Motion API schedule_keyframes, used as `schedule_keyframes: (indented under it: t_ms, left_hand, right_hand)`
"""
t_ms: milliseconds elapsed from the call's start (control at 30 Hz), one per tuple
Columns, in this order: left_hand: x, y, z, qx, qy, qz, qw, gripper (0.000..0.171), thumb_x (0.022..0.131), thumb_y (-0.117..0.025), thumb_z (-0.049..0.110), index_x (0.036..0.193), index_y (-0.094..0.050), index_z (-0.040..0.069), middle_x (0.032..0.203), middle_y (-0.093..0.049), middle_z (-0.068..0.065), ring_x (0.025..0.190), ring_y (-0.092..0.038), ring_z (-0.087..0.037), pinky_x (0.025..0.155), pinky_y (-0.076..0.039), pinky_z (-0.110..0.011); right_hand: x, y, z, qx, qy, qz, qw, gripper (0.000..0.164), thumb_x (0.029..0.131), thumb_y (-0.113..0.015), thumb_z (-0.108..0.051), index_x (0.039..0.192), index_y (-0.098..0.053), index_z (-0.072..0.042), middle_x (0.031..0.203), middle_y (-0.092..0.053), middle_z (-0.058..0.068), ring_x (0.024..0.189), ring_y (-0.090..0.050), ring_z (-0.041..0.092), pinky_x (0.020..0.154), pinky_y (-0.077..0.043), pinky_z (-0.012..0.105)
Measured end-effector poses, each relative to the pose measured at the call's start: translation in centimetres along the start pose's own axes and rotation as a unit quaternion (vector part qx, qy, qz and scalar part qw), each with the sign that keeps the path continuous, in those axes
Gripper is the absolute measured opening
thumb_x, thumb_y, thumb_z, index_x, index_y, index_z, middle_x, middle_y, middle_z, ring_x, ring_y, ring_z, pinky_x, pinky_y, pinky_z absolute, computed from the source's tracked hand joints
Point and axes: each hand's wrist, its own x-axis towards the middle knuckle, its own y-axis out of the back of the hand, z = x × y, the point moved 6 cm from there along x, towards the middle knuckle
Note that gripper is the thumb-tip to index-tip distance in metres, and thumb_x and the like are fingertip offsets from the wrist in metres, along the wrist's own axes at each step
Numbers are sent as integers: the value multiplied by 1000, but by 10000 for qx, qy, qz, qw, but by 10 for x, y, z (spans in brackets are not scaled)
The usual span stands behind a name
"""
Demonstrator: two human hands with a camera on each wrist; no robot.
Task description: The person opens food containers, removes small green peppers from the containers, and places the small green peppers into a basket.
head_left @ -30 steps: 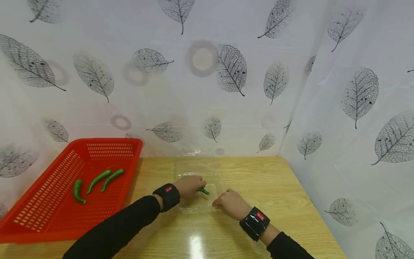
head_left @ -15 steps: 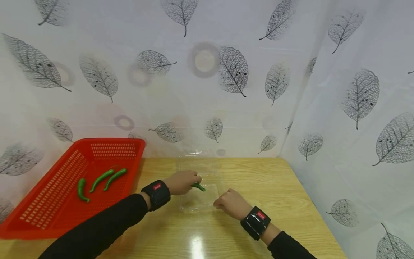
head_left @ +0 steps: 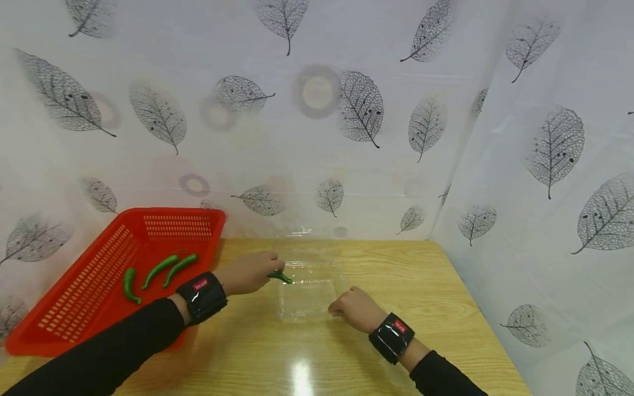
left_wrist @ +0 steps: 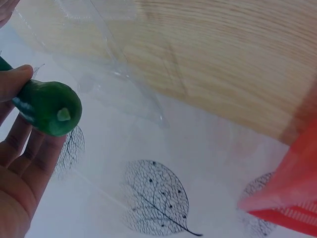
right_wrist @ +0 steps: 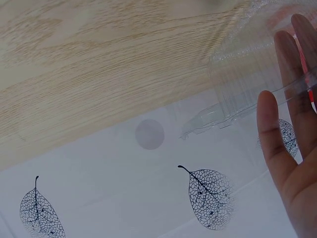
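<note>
My left hand [head_left: 250, 272] pinches a green chili pepper [head_left: 280, 276] just left of a clear plastic clamshell box [head_left: 308, 318]. In the left wrist view, the thumb lies on top of the pepper [left_wrist: 53, 108], whose rounded stem end faces the camera. The box stands with its lid [head_left: 304, 248] up at the back. My right hand [head_left: 358, 309] holds the box's right edge near its front corner. Several of its fingers show in the right wrist view, partly behind the clear plastic [right_wrist: 242, 89]; its thumb is out of that frame.
A red plastic basket [head_left: 210, 231] stands on the left side of the wooden table [head_left: 411, 286]. Three green chili peppers [head_left: 160, 269] lie inside it. White leaf-printed sheeting [head_left: 277, 159] hangs behind the table and along the right side.
My left hand has moved left out of the box area with the pepper still between its fingers. My right hand stays at the box's edge. The view has shifted slightly.
</note>
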Motion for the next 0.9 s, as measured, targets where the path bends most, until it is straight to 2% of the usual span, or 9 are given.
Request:
schedule_keyframes:
  t_ms: [167,300,533,633,900]
  left_hand:
    - [-18,17,-6,-52,269,-80,9996,26,77,-72,3,95,-58,15,81,-54,3,71,-52,-10,64,-48,-24]
    - [-31,23,-14,111,566,-129,9983,25,78,-73,8,98,-59,16,82,-55,5,70,-50,-8,64,-48,-22]
    - [-56,40,-21,225,837,177,9961,24,78,-75,11,97,-61,16,82,-56,5,66,-50,-5,60,-48,-20]
    - [-64,45,-24,292,909,277,9951,26,76,-77,13,96,-61,16,83,-58,6,70,-52,-5,63,-51,-23]
    - [-81,50,-36,141,1323,229,9908,24,76,-77,14,93,-60,20,78,-53,10,71,-49,-5,67,-52,-26]
  right_hand:
    - [0,1,1,-6,7,6,10000,5,80,-70,-20,82,-74,-20,79,-73,-11,70,-66,0,63,-42,21]
    - [-1,0,0,-35,40,26,10000,5,79,-70,-20,82,-74,-20,79,-73,-11,70,-66,0,63,-42,21]
    - [0,-1,0,36,23,-14,10000,6,80,-70,-19,83,-75,-19,81,-73,-11,72,-66,1,64,-42,21]
    - [0,-1,-1,17,40,-15,10000,6,80,-70,-18,83,-75,-19,81,-73,-11,72,-66,0,63,-42,21]
    - [0,-2,-1,59,6,-45,10000,7,80,-70,-19,85,-75,-19,81,-73,-11,73,-66,0,63,-41,20]
